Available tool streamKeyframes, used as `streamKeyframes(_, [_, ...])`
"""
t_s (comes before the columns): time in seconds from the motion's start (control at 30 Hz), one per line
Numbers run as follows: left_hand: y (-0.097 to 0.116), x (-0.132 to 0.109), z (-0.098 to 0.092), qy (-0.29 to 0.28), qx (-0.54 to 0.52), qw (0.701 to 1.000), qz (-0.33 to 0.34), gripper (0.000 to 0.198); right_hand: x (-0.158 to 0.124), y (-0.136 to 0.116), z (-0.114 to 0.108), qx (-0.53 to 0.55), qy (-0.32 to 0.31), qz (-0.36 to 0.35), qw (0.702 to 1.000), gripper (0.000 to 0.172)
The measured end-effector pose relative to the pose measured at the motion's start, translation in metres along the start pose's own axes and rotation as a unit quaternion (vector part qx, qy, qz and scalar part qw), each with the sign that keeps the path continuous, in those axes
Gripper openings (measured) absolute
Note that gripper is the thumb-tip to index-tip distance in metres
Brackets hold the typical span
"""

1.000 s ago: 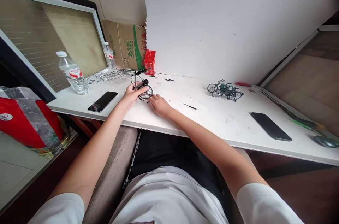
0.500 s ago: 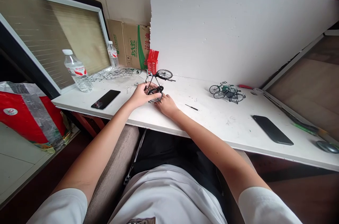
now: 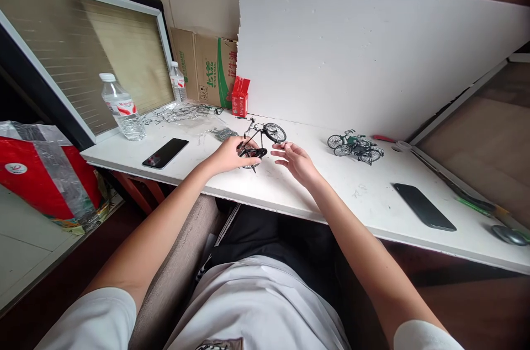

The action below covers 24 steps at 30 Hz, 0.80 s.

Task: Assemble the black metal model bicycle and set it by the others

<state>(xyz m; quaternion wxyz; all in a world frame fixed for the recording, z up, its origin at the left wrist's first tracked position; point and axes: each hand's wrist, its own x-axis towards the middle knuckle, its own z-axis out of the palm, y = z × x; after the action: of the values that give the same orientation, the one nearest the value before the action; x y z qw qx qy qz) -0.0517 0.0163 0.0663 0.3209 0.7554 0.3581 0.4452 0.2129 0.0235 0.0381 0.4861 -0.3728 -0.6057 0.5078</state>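
A small black model bicycle [image 3: 260,143] is in my left hand [image 3: 226,157], which grips it around the rear wheel from the left. Its front wheel [image 3: 275,133] points up and to the right, off the white table. My right hand [image 3: 297,162] is just to the right of the bicycle, below the front wheel, with its fingers apart. I see nothing plainly held in those fingers. More small model bicycles [image 3: 355,146] stand close together on the table to the right.
Two phones, one at left [image 3: 165,153] and one at right [image 3: 424,206], lie on the white table [image 3: 265,195]. Water bottles [image 3: 122,110], a red box [image 3: 240,97], a carton [image 3: 211,71] and thin dark part frames [image 3: 182,113] are at the back left. A mouse [image 3: 509,234] is far right.
The bicycle has shifted right and tilted, its front wheel now lower and further right. My right hand has let go and moved right. The thin dark tool beside it is no longer visible.
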Motion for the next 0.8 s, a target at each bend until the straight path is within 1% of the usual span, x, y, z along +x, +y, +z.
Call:
streamKeyframes(0.1, [0.0,-0.002,0.007,-0.007,-0.003,1.0,0.0,0.039,-0.009,-0.009,-0.006,0.037,0.019,0.004,0.999,0.053])
streamKeyframes(0.2, [-0.003,-0.005,0.012,-0.019,0.006,1.0,0.003,0.038,-0.013,-0.017,-0.011,0.055,0.021,-0.01,0.998,0.05])
streamKeyframes(0.27, [-0.005,-0.006,0.014,-0.032,0.016,0.999,0.001,0.038,-0.014,-0.023,-0.015,0.045,0.013,-0.014,0.999,0.047])
streamKeyframes(0.33, [-0.007,-0.007,0.016,-0.044,0.024,0.999,-0.003,0.037,-0.016,-0.028,-0.018,0.012,0.009,-0.007,1.0,0.048])
streamKeyframes(0.4, [-0.007,-0.007,0.017,-0.05,0.027,0.998,-0.005,0.037,-0.017,-0.031,-0.022,-0.018,0.018,0.002,1.0,0.05])
streamKeyframes(0.47, [-0.005,-0.008,0.017,-0.052,0.022,0.998,-0.005,0.037,-0.017,-0.033,-0.024,-0.019,0.034,0.003,0.999,0.049])
streamKeyframes(0.63, [0.0,-0.008,0.02,-0.034,0.002,0.999,-0.003,0.043,-0.016,-0.033,-0.023,0.009,0.077,-0.035,0.996,0.042])
streamKeyframes(0.73, [-0.005,-0.006,0.023,-0.02,-0.012,0.999,-0.022,0.05,-0.015,-0.031,-0.02,-0.013,0.099,-0.062,0.993,0.044])
streamKeyframes(0.8, [-0.01,-0.004,0.023,0.0,-0.02,0.999,-0.038,0.055,-0.015,-0.031,-0.019,-0.029,0.107,-0.079,0.991,0.043])
